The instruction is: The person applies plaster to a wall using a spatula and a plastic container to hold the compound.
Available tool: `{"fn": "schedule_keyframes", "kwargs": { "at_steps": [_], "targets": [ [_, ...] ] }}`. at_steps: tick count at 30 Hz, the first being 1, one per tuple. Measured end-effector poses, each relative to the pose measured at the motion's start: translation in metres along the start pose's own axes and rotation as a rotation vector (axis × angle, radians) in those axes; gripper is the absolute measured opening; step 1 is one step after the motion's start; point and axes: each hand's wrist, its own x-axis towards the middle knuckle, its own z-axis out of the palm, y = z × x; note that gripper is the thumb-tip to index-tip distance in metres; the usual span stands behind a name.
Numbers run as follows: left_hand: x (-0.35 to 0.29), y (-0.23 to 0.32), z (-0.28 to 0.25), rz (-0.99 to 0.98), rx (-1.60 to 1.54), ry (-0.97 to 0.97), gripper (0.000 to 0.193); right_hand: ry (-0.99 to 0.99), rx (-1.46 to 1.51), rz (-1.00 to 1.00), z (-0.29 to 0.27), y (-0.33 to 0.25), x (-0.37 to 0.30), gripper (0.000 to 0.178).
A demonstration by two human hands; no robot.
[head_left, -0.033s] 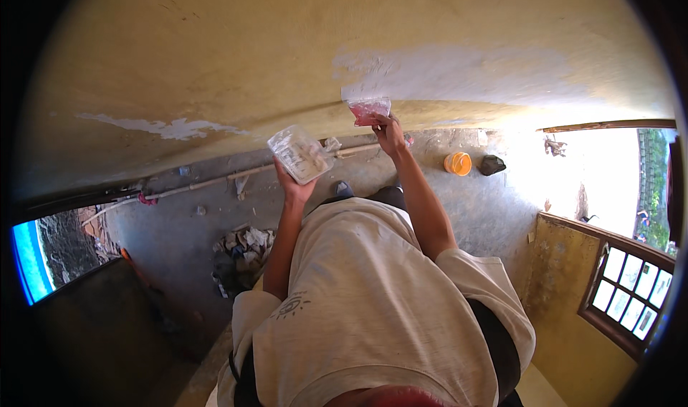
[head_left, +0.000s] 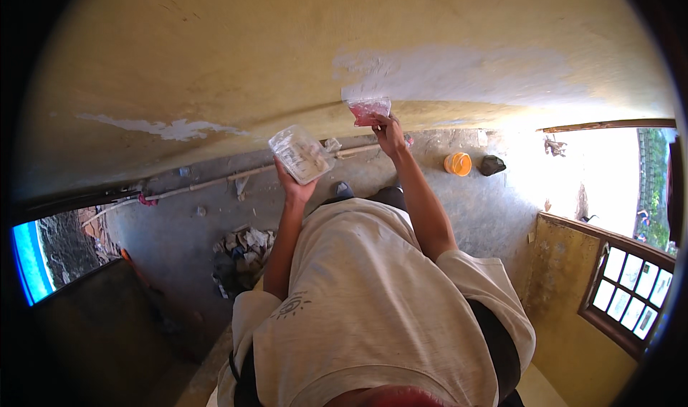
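Note:
My left hand (head_left: 295,186) is closed around the near side of a clear plastic tub (head_left: 301,155) smeared with pale paste. In my right hand (head_left: 389,133) is a flat red putty spreader (head_left: 368,112), pinched at its near edge and coated with whitish paste. The spreader's far edge is against or very close to the yellow wall (head_left: 236,56); I cannot tell which. Just beyond it begins a pale patch of filler (head_left: 451,66) that stretches right along the wall. A second, jagged whitish patch (head_left: 172,128) marks the wall on the left.
An orange bucket (head_left: 458,164) and a black bag (head_left: 491,165) stand on the concrete floor to the right. A long pole (head_left: 208,183) lies along the wall's foot. Crumpled rags or papers (head_left: 244,253) are heaped at left. A framed window (head_left: 631,285) is at far right.

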Motion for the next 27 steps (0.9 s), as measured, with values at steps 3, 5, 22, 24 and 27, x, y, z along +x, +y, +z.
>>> {"fn": "schedule_keyframes", "kwargs": {
  "at_steps": [3,5,22,24,27],
  "targets": [
    [0.004,-0.003,0.0,-0.021,0.022,0.054,0.073,-0.02,0.016,-0.027,0.013,-0.012,-0.008,0.016],
    [0.005,-0.004,0.001,-0.023,0.01,0.02,0.073,-0.024,0.07,-0.035,0.023,-0.02,-0.013,0.012],
    [-0.005,-0.011,0.008,-0.001,0.001,-0.012,0.075,-0.171,0.116,-0.204,0.174,-0.176,-0.104,0.012],
    [-0.006,-0.01,0.006,-0.017,-0.005,-0.013,0.073,-0.147,0.104,-0.281,0.192,-0.179,-0.125,0.013],
    [-0.008,-0.009,0.002,-0.013,-0.013,-0.032,0.074,-0.133,0.101,-0.346,0.166,-0.162,-0.119,0.016]
  ]
}}
